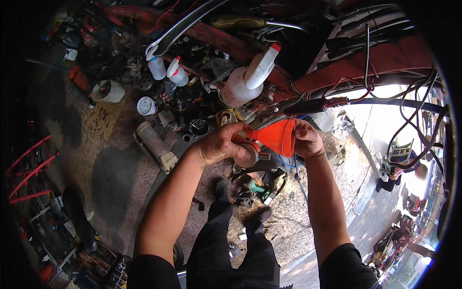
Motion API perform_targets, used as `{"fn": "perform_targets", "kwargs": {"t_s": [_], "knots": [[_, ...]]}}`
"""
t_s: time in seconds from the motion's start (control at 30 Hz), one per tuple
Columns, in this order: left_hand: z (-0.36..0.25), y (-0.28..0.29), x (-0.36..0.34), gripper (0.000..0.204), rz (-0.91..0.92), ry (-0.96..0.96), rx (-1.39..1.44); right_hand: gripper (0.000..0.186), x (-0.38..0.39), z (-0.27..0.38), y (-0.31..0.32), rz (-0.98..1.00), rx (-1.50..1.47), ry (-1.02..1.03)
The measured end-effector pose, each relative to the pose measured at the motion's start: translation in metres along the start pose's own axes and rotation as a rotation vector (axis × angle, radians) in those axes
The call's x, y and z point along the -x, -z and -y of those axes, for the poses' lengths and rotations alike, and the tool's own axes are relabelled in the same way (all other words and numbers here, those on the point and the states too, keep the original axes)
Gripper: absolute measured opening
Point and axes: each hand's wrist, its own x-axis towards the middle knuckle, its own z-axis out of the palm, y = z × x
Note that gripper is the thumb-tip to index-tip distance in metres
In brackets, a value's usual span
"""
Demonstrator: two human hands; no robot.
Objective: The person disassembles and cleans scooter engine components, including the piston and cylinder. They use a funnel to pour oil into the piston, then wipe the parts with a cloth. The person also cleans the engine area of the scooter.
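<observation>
My left hand [225, 144] holds a round brown-and-silver piece [248, 155], perhaps a tape roll or metal part, with the thumb on its face and the upper fingers at the narrow end of an orange funnel [274, 136]. My right hand [307, 139] grips the funnel's wide rim, fingers closed round its edge. The funnel lies on its side between both hands, its wide mouth toward the right. Just above the hands a large white spray bottle [237, 89] with a red nozzle tip stands among greasy parts beside a red metal frame [313, 82].
Smaller spray bottles [177, 76], a white tub [146, 106], a bucket [108, 91] and a metal cylinder [153, 141] sit at upper left. Red bars [29, 178] are at left. A green tool [254, 184] lies by my feet. Cables hang at right; beyond, a seated person [404, 168] is outside.
</observation>
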Motion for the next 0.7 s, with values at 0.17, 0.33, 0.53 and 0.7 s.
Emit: {"fn": "perform_targets", "kwargs": {"t_s": [0.17, 0.33, 0.53, 0.7], "knots": [[0.004, 0.002, -0.003, 0.066, 0.015, 0.009, 0.018, 0.023, -0.003, 0.008, -0.007, -0.022, 0.014, 0.063], [0.004, 0.003, -0.004, 0.064, 0.019, 0.011, 0.043, 0.029, -0.009, 0.019, -0.006, 0.029, 0.123, 0.164], [0.006, 0.007, -0.004, 0.063, 0.062, 0.01, 0.004, 0.047, -0.016, 0.03, -0.02, 0.039, 0.18, 0.075], [0.016, 0.011, -0.002, 0.061, 0.021, 0.023, 0.04, 0.045, -0.012, 0.039, -0.036, -0.137, 0.67, 0.109]]}}
